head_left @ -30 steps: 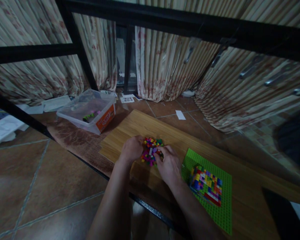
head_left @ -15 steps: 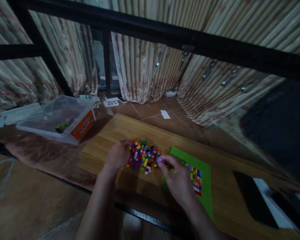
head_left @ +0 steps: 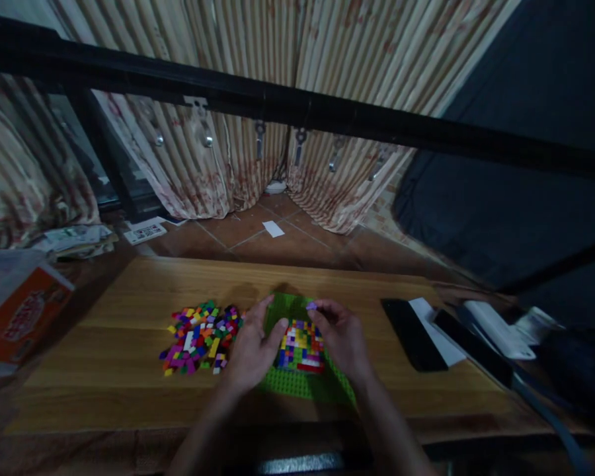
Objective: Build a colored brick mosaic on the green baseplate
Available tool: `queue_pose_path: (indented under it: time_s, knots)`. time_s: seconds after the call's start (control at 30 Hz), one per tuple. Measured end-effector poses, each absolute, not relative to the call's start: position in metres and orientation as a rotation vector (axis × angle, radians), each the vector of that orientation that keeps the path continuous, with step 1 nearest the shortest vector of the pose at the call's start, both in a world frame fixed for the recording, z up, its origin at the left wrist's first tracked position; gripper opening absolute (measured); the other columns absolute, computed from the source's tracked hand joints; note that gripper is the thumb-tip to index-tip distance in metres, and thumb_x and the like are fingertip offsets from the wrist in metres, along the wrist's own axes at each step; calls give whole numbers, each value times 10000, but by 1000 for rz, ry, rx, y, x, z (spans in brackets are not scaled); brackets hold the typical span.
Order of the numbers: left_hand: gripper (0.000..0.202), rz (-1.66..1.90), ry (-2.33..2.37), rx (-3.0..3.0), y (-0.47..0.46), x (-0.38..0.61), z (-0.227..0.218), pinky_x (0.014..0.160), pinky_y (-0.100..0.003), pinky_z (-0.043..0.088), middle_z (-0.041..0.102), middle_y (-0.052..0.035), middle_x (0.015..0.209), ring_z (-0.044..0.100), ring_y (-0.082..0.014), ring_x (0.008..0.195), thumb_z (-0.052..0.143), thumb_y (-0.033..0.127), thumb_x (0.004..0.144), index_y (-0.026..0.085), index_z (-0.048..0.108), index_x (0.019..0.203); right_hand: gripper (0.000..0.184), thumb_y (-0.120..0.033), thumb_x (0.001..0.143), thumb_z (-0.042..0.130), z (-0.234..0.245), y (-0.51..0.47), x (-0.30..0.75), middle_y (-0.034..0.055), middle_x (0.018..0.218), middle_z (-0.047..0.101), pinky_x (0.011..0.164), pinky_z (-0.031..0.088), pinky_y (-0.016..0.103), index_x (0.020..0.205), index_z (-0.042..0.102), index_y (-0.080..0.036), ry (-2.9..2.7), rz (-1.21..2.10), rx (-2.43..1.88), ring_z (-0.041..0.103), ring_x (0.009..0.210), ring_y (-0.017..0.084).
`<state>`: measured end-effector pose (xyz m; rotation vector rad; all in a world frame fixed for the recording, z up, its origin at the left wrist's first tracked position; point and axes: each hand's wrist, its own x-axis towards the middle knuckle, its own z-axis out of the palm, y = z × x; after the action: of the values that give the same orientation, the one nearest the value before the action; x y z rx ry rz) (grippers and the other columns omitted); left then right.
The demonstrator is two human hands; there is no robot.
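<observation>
Between the fingertips of my right hand (head_left: 344, 334) is a small purple building brick (head_left: 311, 305), held above the far part of the green studded baseplate (head_left: 290, 385). A block of multicoloured bricks (head_left: 301, 344) is set on the plate, below and between both hands. My left hand (head_left: 252, 347) rests at the plate's left edge, thumb and fingers apart, with nothing visible in it. Left of that hand, a loose pile of coloured bricks (head_left: 193, 337) lies on the wooden board (head_left: 114, 370).
A clear plastic box with an orange label (head_left: 22, 320) stands at far left. Right of the plate lie a black flat object (head_left: 414, 334) and a white sheet (head_left: 436, 330). A dark metal bar (head_left: 297, 106) crosses in front of the curtains (head_left: 213, 172).
My view has swung right. My right hand has carried the purple brick from beside the pile to over the baseplate. My left hand has left the pile and moved to the plate's left edge.
</observation>
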<state>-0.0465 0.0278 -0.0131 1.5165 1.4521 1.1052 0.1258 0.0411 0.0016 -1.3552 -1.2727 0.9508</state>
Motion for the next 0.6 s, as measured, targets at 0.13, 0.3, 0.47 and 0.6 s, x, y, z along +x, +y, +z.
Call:
queue_pose_path:
  time_s: [0.13, 0.3, 0.47, 0.6]
  knots:
    - [390, 1166, 1395, 1310, 36, -21, -30, 1107, -401, 326, 581, -106, 1331, 500, -228, 1268, 504, 368, 886, 192, 573, 1227, 260, -424, 753, 675, -21, 36, 125, 34, 831, 696, 762, 493, 324, 852, 667, -184, -991, 969, -1340, 630, 783, 181]
    - [306, 1256, 1306, 1050, 36, -3, -29, 1039, -383, 403, 682, -89, 1158, 587, -240, 1139, 527, 359, 834, 169, 670, 1028, 265, -445, 789, 646, -33, 32, 110, 11, 831, 660, 718, 487, 273, 885, 639, -198, -863, 1108, -1195, 599, 767, 150]
    - [289, 1355, 1297, 814, 26, 8, -30, 782, -303, 514, 706, -62, 934, 651, -191, 847, 565, 363, 808, 159, 673, 982, 270, -455, 782, 656, -27, 36, 114, 20, 887, 670, 707, 482, 255, 872, 631, -202, -775, 1211, -1176, 611, 806, 151]
    - [274, 1408, 1325, 784, 20, 13, -34, 690, -250, 495, 688, -31, 891, 620, -144, 742, 567, 334, 829, 183, 661, 1037, 258, -440, 797, 643, -27, 37, 119, 22, 867, 677, 728, 484, 278, 894, 646, -201, -910, 1233, -1215, 615, 812, 168]
